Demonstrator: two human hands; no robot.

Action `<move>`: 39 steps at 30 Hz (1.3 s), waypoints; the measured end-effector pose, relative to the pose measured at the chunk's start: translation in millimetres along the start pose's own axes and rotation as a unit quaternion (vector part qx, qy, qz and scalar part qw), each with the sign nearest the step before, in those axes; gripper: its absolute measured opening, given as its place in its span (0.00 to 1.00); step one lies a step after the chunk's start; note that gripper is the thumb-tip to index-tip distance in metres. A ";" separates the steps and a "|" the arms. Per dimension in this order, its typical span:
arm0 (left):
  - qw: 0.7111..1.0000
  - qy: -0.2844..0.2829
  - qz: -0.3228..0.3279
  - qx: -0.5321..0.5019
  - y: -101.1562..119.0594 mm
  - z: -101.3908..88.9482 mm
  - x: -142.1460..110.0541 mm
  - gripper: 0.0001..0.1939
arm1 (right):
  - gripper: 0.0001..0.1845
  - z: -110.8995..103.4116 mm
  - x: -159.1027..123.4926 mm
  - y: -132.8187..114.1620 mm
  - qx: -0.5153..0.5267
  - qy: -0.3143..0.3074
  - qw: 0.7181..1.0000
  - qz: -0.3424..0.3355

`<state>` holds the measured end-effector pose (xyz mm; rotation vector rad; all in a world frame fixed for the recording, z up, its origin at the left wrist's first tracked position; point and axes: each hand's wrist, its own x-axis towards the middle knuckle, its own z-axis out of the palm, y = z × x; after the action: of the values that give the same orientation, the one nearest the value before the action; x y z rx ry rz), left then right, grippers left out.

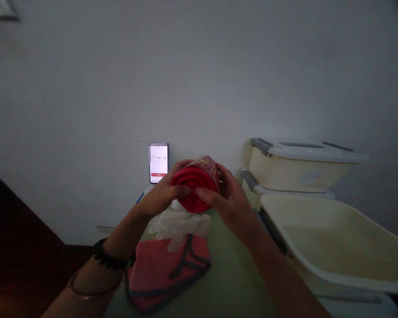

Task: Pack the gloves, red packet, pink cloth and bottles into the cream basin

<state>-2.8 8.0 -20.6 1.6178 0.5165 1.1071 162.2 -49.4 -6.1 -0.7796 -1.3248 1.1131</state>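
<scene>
A red roll (195, 187), wound in soft-looking layers with a printed band (205, 164) around its outside, is held up between my two hands, its spiral end facing me. My left hand (169, 187) grips its left side, with the thumb pressed on the end face. On the other side, my right hand (230, 192) wraps around the roll, and its thumb almost meets the left one near the centre. Below the roll lie crumpled whitish, see-through gloves (182, 224). A folded pink cloth (155, 265) with dark grey trim lies partly under them.
A phone (158, 163) with a lit timer screen stands against the wall behind my left hand. At right are a lidded cream storage box (295, 172) and an open cream bin (338, 198) in front of it. The surface (232, 274) is pale green.
</scene>
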 end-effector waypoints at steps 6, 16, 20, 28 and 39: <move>0.999 -0.042 -0.001 -0.019 2.5 -0.3 -0.9 0.37 | 0.43 10.0 0.6 3.0 0.060 0.114 0.991 0.031; 0.993 -0.084 0.030 0.077 11.9 12.7 2.1 0.36 | 0.45 9.1 3.8 9.6 0.071 0.075 0.993 0.056; 0.982 -0.072 0.006 0.176 14.5 8.5 -3.2 0.46 | 0.42 4.9 3.5 14.4 0.118 0.034 0.989 0.078; 0.949 -0.042 0.025 0.313 23.5 13.0 -7.3 0.53 | 0.37 5.9 3.6 14.8 0.266 -0.029 0.961 0.072; 0.899 -0.096 0.148 0.401 19.4 8.2 -8.3 0.61 | 0.11 3.6 8.2 15.0 0.314 -0.009 0.933 0.175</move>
<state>-3.5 -9.5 -6.1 2.5696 0.6550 0.9829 155.2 -37.5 -16.8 -0.5274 -0.7693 1.7165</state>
